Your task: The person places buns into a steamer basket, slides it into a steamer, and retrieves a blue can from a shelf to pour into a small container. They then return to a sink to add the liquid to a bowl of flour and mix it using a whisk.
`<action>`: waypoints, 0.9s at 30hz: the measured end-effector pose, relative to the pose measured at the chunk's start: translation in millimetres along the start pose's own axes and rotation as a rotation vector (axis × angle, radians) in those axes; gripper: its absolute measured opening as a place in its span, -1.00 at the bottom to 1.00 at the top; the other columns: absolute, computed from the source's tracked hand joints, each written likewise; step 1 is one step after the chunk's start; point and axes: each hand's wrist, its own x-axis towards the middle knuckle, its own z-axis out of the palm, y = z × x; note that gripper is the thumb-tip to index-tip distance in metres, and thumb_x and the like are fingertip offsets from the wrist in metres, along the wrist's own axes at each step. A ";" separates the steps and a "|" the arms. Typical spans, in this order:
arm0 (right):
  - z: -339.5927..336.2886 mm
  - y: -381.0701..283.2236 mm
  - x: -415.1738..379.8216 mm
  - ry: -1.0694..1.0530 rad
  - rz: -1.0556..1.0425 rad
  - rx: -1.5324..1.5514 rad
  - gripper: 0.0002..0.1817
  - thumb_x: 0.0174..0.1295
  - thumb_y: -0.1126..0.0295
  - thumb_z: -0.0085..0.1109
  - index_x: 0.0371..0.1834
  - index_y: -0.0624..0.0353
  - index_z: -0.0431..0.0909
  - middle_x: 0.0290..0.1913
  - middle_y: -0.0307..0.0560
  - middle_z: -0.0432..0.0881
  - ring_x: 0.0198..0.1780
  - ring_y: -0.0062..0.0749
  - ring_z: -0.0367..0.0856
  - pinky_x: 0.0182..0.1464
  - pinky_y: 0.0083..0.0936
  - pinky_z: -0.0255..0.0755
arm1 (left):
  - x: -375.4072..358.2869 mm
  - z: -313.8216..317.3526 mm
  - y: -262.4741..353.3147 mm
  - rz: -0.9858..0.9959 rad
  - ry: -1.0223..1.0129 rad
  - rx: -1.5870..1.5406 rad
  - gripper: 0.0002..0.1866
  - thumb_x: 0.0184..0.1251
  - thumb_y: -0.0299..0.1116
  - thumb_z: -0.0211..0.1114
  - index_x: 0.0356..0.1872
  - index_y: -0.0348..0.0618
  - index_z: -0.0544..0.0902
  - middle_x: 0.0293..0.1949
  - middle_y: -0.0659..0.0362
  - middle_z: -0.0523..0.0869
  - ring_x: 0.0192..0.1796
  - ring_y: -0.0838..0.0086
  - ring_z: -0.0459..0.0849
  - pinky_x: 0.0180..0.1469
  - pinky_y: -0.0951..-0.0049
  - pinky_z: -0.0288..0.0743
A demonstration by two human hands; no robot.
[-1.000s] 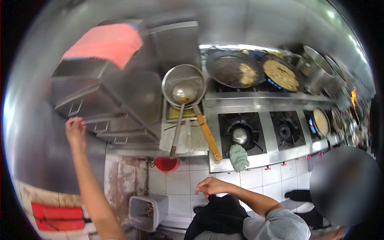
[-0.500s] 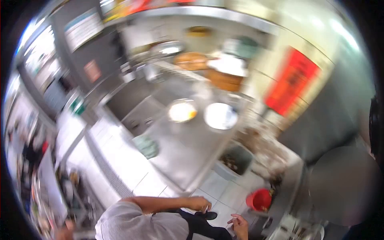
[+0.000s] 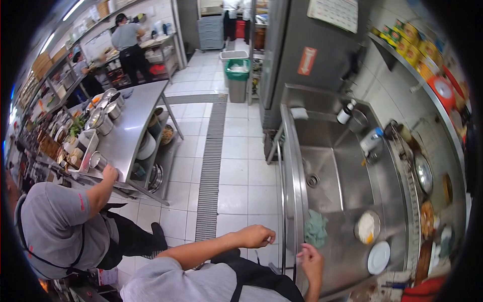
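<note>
My left hand hangs over the tiled floor, left of the sink's front rail, with its fingers loosely curled and nothing visible in them. My right hand is beside the sink counter's front edge, empty, with its fingers partly spread. Nearest to it lies a crumpled green cloth on the steel counter. Farther right on that counter are a bowl of white powder with something yellow and a white plate.
A co-worker at the left has a hand near a metal pot on a steel table. Two people work farther back. A green-lined bin and a grey cabinet stand ahead. The sink basin holds a drain.
The view has swung left, bringing the aisle, the steel table and the co-worker into sight. The sink counter, bowl and plate now appear farther right. Both my hands remain in front of my body.
</note>
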 end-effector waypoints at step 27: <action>266.9 -324.8 581.6 -0.621 -0.693 -0.535 -0.81 0.24 0.40 0.10 -0.16 0.11 0.67 -0.41 -0.09 0.73 -0.32 -0.15 0.72 -0.20 -0.33 0.56 | -129.5 -65.9 -418.0 -1.573 1.355 -1.153 -0.73 0.16 -0.39 0.30 -0.08 -0.01 0.67 -0.38 0.11 0.72 -0.48 0.39 0.66 -0.58 0.37 0.50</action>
